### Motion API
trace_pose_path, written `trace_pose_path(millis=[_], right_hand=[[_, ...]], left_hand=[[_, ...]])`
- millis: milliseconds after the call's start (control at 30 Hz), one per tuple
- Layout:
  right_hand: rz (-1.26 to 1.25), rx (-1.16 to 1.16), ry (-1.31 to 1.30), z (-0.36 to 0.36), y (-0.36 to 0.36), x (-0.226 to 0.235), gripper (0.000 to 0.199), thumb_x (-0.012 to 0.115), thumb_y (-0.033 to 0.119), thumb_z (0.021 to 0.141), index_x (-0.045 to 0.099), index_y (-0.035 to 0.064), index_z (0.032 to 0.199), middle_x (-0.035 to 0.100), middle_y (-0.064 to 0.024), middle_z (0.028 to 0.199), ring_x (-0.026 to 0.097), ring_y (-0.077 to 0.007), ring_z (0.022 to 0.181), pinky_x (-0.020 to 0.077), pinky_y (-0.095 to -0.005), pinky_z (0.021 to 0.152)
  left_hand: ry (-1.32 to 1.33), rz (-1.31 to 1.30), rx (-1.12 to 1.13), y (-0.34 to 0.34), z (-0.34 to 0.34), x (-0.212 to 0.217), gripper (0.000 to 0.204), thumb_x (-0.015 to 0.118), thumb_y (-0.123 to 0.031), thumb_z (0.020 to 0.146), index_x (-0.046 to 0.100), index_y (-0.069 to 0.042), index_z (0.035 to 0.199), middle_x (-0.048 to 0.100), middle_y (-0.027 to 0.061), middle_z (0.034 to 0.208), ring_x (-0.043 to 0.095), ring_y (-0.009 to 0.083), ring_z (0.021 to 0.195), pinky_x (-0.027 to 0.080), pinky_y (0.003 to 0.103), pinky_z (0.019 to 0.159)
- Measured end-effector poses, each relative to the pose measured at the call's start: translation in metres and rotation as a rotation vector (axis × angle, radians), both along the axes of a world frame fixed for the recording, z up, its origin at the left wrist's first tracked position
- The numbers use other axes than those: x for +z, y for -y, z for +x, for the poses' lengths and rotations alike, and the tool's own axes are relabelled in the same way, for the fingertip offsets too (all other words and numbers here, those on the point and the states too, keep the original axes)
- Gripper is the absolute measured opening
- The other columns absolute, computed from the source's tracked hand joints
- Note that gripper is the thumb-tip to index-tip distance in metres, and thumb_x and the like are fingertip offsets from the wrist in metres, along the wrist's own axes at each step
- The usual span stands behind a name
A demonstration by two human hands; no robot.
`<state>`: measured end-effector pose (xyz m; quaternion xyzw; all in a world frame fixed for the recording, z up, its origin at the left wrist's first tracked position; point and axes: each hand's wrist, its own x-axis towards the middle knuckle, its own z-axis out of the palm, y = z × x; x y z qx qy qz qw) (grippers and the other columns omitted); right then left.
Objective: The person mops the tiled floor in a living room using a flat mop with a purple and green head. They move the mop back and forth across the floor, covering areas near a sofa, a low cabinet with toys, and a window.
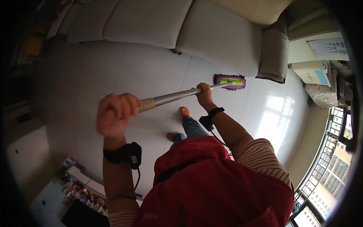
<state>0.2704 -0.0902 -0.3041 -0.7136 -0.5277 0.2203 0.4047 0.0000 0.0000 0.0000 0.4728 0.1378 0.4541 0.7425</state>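
A flat mop (231, 82) with a green plate and a purple-and-black fringed pad lies on the tiled floor by the sofa's front edge. Its silver pole (172, 98) slants from the head toward my left side and ends in a beige grip. Around that grip end my left hand (117, 113) is closed, slightly blurred. Farther down the pole my right hand (204, 94) is wrapped round the metal. Each wrist wears a black strap with a small box and a cable.
A long grey sofa (223, 41) runs along the far side. Stacked boxes (312, 73) and a cloth-covered stand (323, 94) are at the right, near a barred window (325, 166). At lower left, a shelf of small colourful items (85, 193) stands beside a dark screen. Light-grey tiles (151, 72) cover the floor.
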Motion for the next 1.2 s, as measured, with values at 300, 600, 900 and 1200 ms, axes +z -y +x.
trace_pose_path(millis=[300,600,900,1200], right_hand=[[0.221,0.402,-0.267,-0.171,-0.065,0.065,0.033,0.076,0.004,0.065,0.053,0.0073,0.088,0.055,-0.0107,0.087,0.050,-0.0306,0.085,0.0417,-0.0394,0.076],[0.071,0.373,-0.319,-0.077,-0.113,0.096,0.023,0.075,0.008,0.070,0.057,0.0034,0.084,0.059,-0.0106,0.085,0.053,-0.0293,0.086,0.0443,-0.0386,0.080],[0.140,-0.150,0.033,0.077,-0.018,0.018,0.026,0.076,0.014,0.072,0.052,0.0047,0.075,0.056,-0.0112,0.075,0.051,-0.0322,0.078,0.0423,-0.0392,0.069],[-0.090,0.250,-0.021,-0.031,0.033,0.023,0.016,0.070,0.011,0.063,0.058,0.0060,0.073,0.060,-0.0135,0.077,0.055,-0.0354,0.079,0.0451,-0.0424,0.073]], left_hand=[[-0.249,0.118,0.759,0.020,-0.208,0.081,0.019,0.041,-0.027,0.083,0.045,-0.013,0.071,0.038,0.0002,0.062,0.038,0.0143,0.060,0.035,0.033,0.067],[-0.164,0.186,0.633,-0.074,-0.130,0.101,0.017,0.041,-0.026,0.076,0.044,-0.009,0.074,0.040,0.0056,0.067,0.042,0.0169,0.066,0.039,0.033,0.076],[0.062,0.186,-0.168,-0.040,0.096,0.012,0.026,0.047,-0.029,0.080,0.041,-0.013,0.060,0.044,-0.0006,0.046,0.039,0.0128,0.038,0.040,0.030,0.048],[0.031,0.018,0.163,0.067,-0.038,0.016,0.032,0.045,-0.029,0.087,0.040,-0.012,0.060,0.041,0.0014,0.047,0.035,0.0150,0.040,0.034,0.031,0.046]])
